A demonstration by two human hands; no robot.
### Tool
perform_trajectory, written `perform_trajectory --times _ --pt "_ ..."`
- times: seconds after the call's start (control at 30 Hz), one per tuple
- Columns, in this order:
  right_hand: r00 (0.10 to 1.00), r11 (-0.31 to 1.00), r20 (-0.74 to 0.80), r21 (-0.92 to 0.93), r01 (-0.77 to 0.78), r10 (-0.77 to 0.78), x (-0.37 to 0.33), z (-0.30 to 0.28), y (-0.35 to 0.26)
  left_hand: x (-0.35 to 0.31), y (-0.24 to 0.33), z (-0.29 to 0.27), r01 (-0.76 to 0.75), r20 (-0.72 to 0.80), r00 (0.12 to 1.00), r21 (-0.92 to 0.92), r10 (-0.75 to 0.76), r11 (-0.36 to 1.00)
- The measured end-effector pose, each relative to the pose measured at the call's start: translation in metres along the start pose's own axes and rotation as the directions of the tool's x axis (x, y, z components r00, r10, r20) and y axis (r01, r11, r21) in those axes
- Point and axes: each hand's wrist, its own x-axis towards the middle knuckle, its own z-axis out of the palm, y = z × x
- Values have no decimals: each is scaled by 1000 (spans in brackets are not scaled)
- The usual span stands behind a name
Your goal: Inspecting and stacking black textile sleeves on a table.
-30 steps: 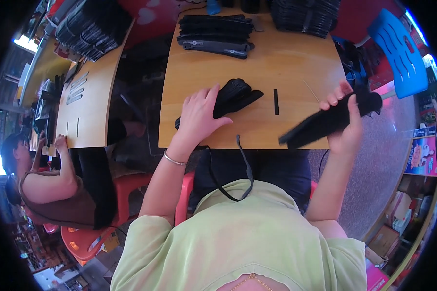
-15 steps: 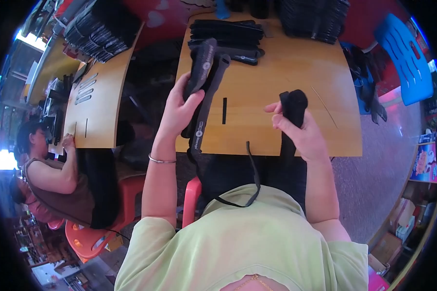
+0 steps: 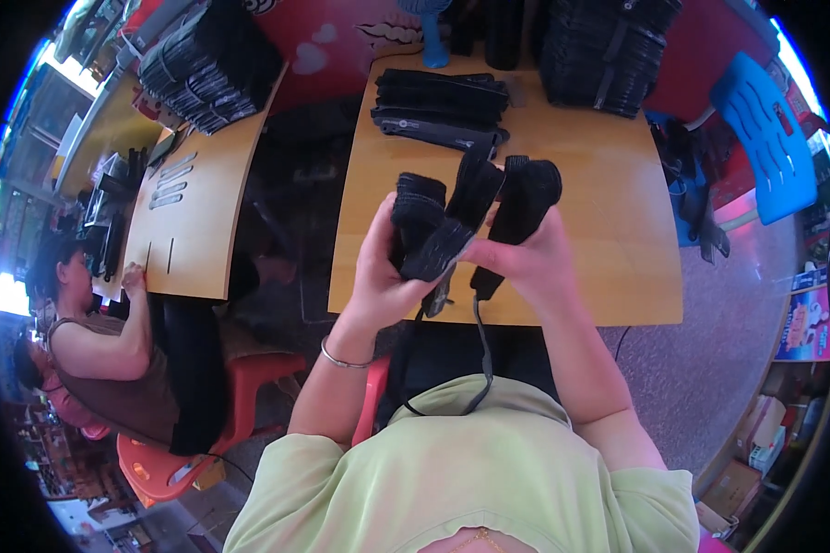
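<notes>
Over the near part of the wooden table [image 3: 609, 286], my hands are close together. My left hand [image 3: 373, 286] is closed around thick black fabric straps [image 3: 422, 207], whose folded ends stick up above the fingers. One strap [image 3: 475, 189] leans across between the two hands, near my right thumb. My right hand [image 3: 539, 267] grips another folded black fabric strap [image 3: 526, 198] upright, its fingers mostly hidden behind it. A thin black cord [image 3: 485, 355] hangs below the hands toward my lap.
More flat black straps [image 3: 443, 92] lie piled at the table's far side, beside a tall tied black stack [image 3: 604, 60] and a blue fan [image 3: 435, 46]. A blue chair [image 3: 765, 138] stands right. Left, a person [image 3: 101, 350] sits at another table [image 3: 203, 230] bearing several grey strips.
My hands have come together from well apart, the left moving right and the right slightly left. The left hand's straps now show folded ends instead of long printed faces. The view has shifted slightly.
</notes>
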Motion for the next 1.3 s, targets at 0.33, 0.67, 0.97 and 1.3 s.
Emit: perform_trajectory --times 0.33,0.67,0.97,1.3 --pt "998 917 57 398 14 -40 -2 5 6 6 -3 7 -126 81 989 37 123 991" --pt "983 839 -182 538 79 24 -6 -4 15 9 2 1 -197 -135 972 -28 191 980" --pt "904 651 -427 685 326 -4 -3 -134 7 12 11 -53 179 -314 947 330 -71 927" --pt "941 672 -332 713 201 70 -17 -98 -7 23 -15 15 -129 379 919 546 -106 828"
